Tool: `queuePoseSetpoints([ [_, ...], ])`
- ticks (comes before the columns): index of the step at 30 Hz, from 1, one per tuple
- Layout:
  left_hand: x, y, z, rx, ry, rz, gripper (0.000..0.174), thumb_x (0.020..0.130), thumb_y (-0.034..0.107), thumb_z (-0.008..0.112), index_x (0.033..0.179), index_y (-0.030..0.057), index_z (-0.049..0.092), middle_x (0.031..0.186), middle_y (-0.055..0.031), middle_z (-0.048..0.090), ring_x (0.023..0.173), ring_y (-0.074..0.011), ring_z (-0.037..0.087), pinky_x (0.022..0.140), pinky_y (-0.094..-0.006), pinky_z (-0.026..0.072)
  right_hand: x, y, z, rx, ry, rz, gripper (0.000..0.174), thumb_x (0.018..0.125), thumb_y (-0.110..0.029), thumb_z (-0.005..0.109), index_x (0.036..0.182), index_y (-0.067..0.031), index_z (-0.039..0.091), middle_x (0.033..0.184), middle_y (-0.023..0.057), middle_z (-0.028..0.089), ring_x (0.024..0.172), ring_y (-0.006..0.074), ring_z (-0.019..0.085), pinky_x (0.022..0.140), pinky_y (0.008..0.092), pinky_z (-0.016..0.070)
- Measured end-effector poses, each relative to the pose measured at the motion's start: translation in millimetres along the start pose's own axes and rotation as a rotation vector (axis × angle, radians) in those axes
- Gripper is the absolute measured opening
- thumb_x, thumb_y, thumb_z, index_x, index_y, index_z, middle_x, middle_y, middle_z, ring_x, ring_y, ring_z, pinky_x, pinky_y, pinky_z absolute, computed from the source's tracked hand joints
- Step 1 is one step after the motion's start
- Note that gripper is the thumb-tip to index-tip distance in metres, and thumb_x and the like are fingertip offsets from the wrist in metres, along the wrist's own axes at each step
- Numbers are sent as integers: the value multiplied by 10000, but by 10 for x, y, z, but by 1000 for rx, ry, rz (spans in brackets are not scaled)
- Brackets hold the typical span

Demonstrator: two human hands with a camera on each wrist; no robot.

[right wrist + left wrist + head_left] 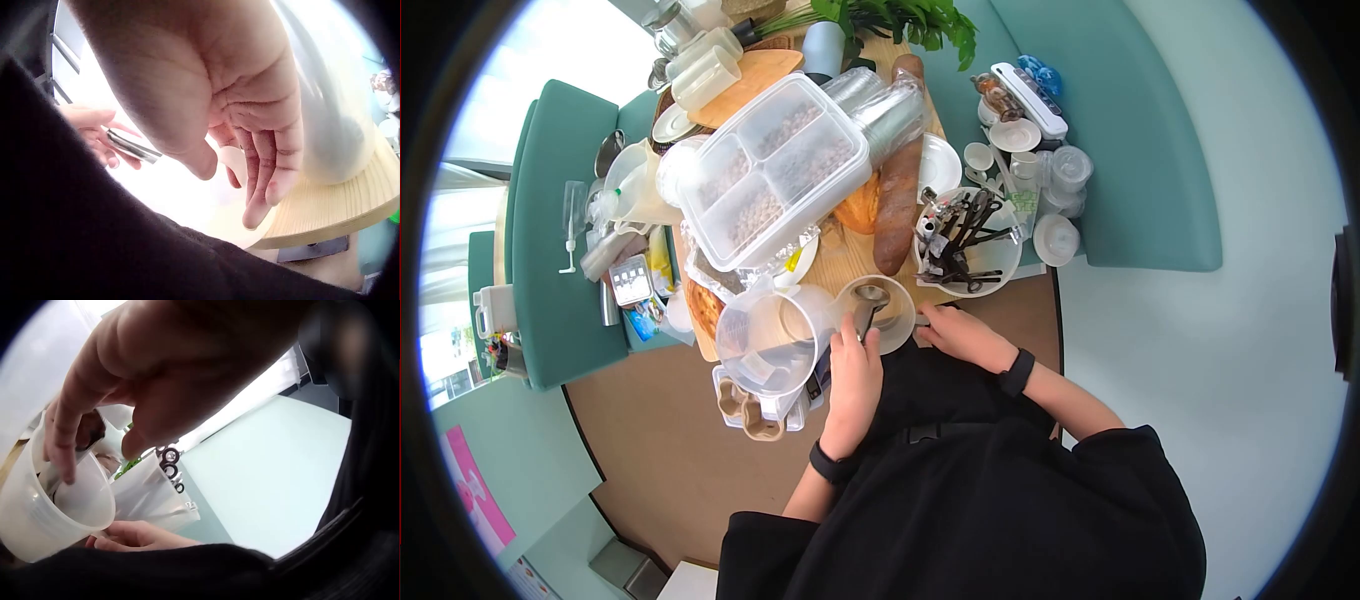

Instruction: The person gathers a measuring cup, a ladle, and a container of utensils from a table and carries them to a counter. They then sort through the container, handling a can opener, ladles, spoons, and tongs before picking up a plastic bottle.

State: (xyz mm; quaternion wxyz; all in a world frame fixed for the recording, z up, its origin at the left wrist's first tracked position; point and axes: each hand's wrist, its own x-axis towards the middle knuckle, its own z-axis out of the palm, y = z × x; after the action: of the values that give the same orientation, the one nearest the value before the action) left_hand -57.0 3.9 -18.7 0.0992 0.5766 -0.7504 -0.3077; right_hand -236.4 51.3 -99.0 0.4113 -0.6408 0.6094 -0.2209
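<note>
At the wooden desk's (337,212) near edge, left hand (855,385) grips silvery metal spoon (870,294) inside translucent plastic jug (902,325); right hand (968,338) pinches jug's handle (233,160).

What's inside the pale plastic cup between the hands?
A metal spoon: its bowl shows within the rim of the cup, the left hand gripping its handle. In the head view, whatever lies directly beneath the spoon is covered.

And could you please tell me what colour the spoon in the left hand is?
The spoon is shiny silver; it shows best in the head view.
</note>
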Motion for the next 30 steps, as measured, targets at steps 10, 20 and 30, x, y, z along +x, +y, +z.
queuePoseSetpoints([
  [10, -237, -540, -47, -864, -462, -665, 709, 918, 429, 511, 1298, -120, 275, 1084, -246, 581, 943, -267, 629, 794, -352, 499, 131, 79, 127, 49, 11, 53, 246, 877, -177, 549, 931, 61, 525, 853, 263, 605, 818, 423, 593, 700, 465, 489],
  [20, 148, -711, 430, -1420, -465, -656, 423, 926, 72, 392, 1311, -37, 253, 1198, -238, 506, 1053, -340, 577, 835, -427, 549, -728, 34, -972, 584, 132, 501, 532, 890, -329, 593, 1231, 40, 417, 954, 136, 651, 790, 191, 662, 700, 292, 514],
  [30, -276, -16, 417, -1489, -251, -618, 683, 867, -102, 364, 1412, 187, 71, 1310, -263, 381, 1009, -414, 584, 802, -480, 564, -31, 314, -1220, 891, 66, 529, 581, 886, -79, 442, 1353, 44, 119, 969, 232, 596, 671, 273, 674, 581, 327, 569],
])
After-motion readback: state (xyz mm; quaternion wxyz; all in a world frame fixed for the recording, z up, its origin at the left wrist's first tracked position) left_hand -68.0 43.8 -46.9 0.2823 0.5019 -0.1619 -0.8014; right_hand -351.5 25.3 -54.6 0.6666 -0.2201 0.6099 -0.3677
